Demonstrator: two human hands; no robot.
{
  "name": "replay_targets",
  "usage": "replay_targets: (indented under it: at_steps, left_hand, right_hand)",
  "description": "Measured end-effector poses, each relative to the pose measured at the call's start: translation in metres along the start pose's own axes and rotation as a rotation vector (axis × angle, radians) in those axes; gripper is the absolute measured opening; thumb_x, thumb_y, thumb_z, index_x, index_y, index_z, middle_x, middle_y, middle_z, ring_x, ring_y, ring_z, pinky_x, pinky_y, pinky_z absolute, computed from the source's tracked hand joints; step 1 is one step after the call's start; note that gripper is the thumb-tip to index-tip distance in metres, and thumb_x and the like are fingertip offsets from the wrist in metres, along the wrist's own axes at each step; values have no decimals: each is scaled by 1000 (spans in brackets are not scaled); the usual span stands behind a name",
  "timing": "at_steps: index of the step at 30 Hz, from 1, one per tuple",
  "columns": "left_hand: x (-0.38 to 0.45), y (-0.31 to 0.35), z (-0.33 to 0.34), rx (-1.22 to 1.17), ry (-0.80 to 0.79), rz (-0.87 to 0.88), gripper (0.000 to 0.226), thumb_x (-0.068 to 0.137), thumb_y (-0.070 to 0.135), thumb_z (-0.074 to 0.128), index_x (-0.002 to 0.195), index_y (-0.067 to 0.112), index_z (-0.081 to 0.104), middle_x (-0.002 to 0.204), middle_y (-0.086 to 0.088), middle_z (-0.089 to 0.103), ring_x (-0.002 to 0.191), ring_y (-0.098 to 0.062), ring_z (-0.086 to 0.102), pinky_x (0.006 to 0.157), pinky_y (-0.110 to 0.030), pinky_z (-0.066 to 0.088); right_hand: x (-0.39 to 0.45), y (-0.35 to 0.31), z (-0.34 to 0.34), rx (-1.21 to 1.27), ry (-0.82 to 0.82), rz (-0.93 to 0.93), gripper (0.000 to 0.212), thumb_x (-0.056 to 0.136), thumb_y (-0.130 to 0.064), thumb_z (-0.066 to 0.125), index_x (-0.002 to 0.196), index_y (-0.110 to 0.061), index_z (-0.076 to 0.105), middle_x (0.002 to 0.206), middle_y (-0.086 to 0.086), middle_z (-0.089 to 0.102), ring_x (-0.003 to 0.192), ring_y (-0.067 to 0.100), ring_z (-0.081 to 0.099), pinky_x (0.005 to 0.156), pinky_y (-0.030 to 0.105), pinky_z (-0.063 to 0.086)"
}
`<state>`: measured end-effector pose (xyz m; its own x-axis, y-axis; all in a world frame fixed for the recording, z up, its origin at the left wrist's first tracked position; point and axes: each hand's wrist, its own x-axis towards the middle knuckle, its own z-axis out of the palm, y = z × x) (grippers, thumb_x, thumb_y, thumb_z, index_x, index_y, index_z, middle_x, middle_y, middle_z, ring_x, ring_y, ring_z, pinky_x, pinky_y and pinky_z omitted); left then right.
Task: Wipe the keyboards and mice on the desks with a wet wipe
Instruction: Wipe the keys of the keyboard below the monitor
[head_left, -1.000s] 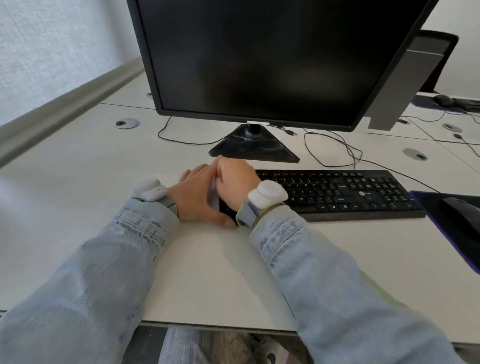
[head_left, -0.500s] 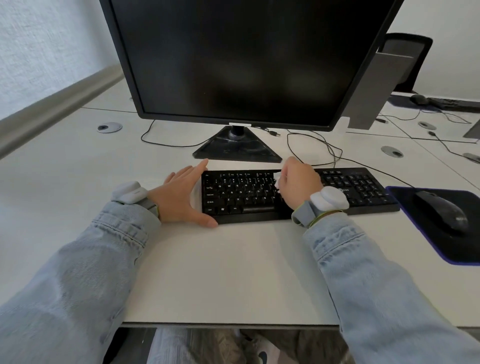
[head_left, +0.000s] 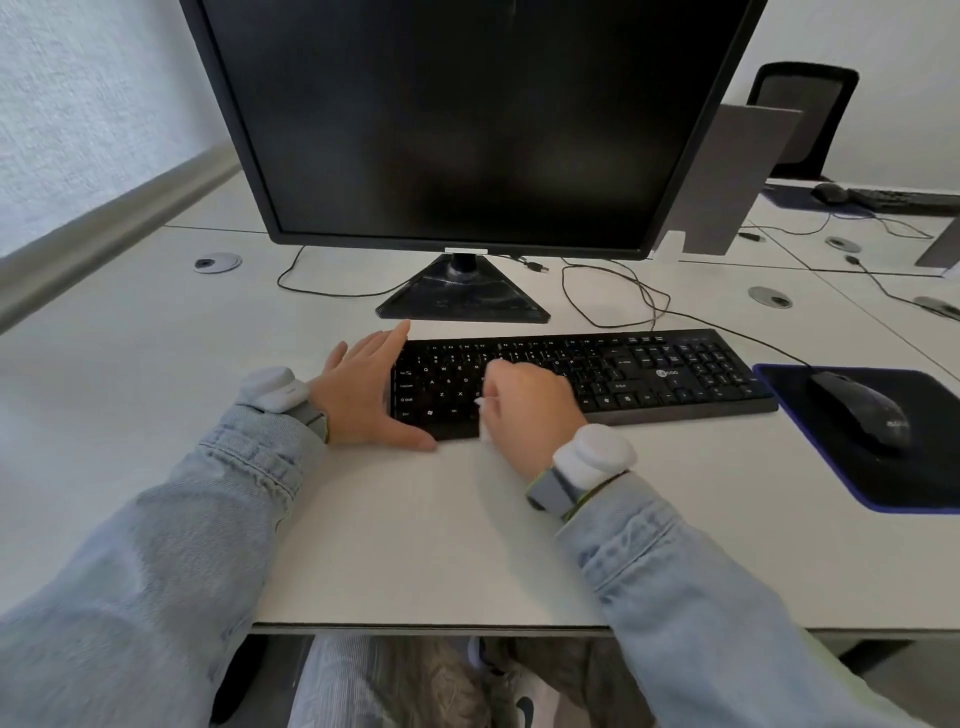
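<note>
Showing white legends, black keyboard (head_left: 649, 371); wipe (head_left: 484, 422) barely visible.

Bare desk (head_left: 415, 545) lies open before the keyboard (head_left: 649, 374), hemmed by the monitor stand (head_left: 462, 296) behind and the mouse (head_left: 860, 410) at right.

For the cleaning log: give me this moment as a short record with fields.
left hand: left hand flat, fingers straight, braced against the left end of the keyboard
right hand: right hand curled over the keys, gripping a wet wipe, only a white edge showing
mouse: mouse untouched on the mouse pad, right of the keyboard
monitor: monitor dark, behind the keyboard
desk: desk white, cables behind the keyboard
</note>
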<state>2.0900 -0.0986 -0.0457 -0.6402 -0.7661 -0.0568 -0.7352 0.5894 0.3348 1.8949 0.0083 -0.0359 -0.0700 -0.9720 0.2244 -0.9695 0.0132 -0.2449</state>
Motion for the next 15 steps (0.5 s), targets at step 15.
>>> replay_targets:
  at_steps: [15]
  left_hand:
    - [-2,1,2,-58,0,6,167,29,107,47,160,20,-11,167,0,7,155,-17,-3,126,-45,-4]
  right_hand:
    - [35,28,-3,77,56,44,14,91,-14,50,82,-17,60,85,3,66,82,24,60,79,43,51]
